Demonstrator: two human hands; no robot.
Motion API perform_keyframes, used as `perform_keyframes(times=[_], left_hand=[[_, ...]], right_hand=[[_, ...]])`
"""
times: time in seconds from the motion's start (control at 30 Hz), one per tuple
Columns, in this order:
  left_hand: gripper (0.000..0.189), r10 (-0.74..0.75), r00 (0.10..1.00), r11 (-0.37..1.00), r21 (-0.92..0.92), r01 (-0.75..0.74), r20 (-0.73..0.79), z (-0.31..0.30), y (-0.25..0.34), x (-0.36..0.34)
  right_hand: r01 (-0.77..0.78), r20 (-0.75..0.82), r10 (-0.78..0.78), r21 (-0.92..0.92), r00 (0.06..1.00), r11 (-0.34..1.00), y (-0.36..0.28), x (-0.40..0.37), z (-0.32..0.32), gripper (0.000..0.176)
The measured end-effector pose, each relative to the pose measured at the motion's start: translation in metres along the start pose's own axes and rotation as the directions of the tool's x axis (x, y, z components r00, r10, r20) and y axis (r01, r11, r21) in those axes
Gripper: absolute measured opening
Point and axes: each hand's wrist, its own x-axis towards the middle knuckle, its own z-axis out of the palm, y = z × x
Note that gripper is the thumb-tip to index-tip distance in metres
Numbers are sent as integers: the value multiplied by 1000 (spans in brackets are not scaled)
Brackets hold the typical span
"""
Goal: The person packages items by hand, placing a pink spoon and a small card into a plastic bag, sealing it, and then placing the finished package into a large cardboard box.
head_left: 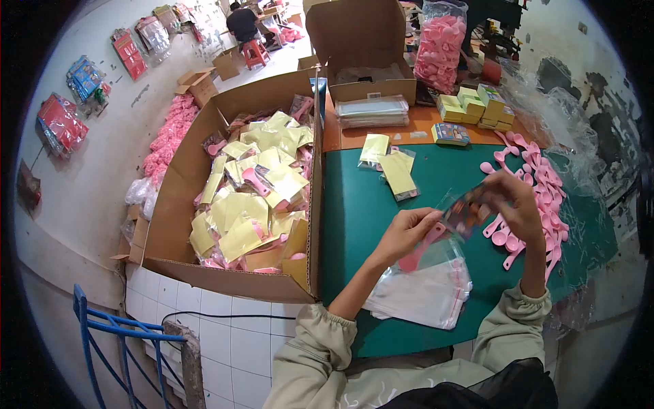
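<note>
My left hand (409, 235) is closed, thumb and fingers pinching a clear plastic bag at its upper edge. A pink measuring spoon (424, 249) hangs just below these fingers, bowl end down, overlapping the bag. My right hand (514, 204) is closed on a dark printed card (470, 210), smeared by motion, which meets the bag close to my left fingertips. Under both hands a stack of clear flat bags (426, 293) lies on the green table mat (351, 259). Beside my right hand spreads a pile of pink measuring spoons (545, 194).
At left stands a large open carton (170, 204) full of packed bags (238, 211) with yellowish cards. Several packed bags (397, 170) lie on the mat. Behind are card stacks (473, 108), a bundle of clear bags (371, 111) and a sack of pink spoons (439, 51). A person (242, 24) sits far back.
</note>
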Motion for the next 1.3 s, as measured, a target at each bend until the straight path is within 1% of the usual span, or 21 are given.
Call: perform_keyframes(times=[0.07,0.1,0.13,0.23,0.27,0.3,0.37,0.4,0.5,0.6,0.7,0.73,0.83,0.87,0.9,0.97,1.07,1.1,1.17,1.2,1.3], left_hand=[[29,50,999,991,-123,-47,21,5,15,-7],[29,69,997,993,-96,-66,26,4,19,-8],[28,90,995,994,-68,-87,33,2,23,-8],[28,159,987,987,8,-160,31,3,29,-8],[28,194,980,979,54,-196,34,2,29,-7],[29,227,973,968,98,-230,39,2,28,-6],[29,232,972,961,145,-234,35,-1,27,-5],[29,237,971,956,170,-239,31,-2,28,-4],[28,89,996,964,255,-80,-25,-4,30,-5],[25,29,999,893,447,-43,36,4,47,-9],[31,290,949,857,406,-316,127,9,26,-2],[36,249,962,832,483,-273,114,9,26,-3],[56,151,988,719,681,-137,39,11,27,-7],[62,134,991,676,731,-89,-4,11,24,-8],[68,119,992,630,776,-38,-47,11,22,-9],[68,105,992,648,762,-21,-62,12,21,-11],[65,51,995,687,726,26,-84,4,18,-13],[63,28,996,703,710,45,-90,-3,14,-13],[61,22,998,920,391,5,-63,-34,-12,-13],[61,21,998,978,206,-10,-52,-41,-12,-14],[59,2,992,998,55,5,-123,-42,-6,-18]], right_hand=[[-128,-241,150,101,959,987,-5,0,-1,12],[-181,-351,227,160,908,970,-6,1,-3,10],[-153,-411,187,115,892,982,3,0,-3,5],[-40,-350,151,303,925,952,-2,-6,8,6],[-12,-364,125,297,923,955,-3,-8,13,6],[-27,-323,128,298,938,954,-5,-9,13,6],[-53,-240,127,293,962,955,-8,-11,10,7],[-19,-207,59,191,977,981,-8,-10,8,9],[14,-143,-9,33,990,999,-9,-11,7,12],[-41,-42,43,61,998,997,-19,-12,13,13],[-108,234,90,67,968,992,-16,-11,21,14],[-17,320,25,-26,947,1000,-10,-10,26,16],[14,368,7,-55,930,998,5,-15,43,18],[-10,361,23,-38,932,999,6,-17,46,17],[-92,371,75,29,925,995,9,-19,50,17],[-255,403,173,158,899,954,17,-23,57,18],[-329,376,225,239,899,913,32,-26,66,21],[-353,335,250,292,908,889,35,-26,64,23],[-387,255,306,394,917,834,42,-24,58,28],[-402,207,345,448,915,799,41,-23,58,36],[-499,267,428,581,863,643,45,-24,57,29]])
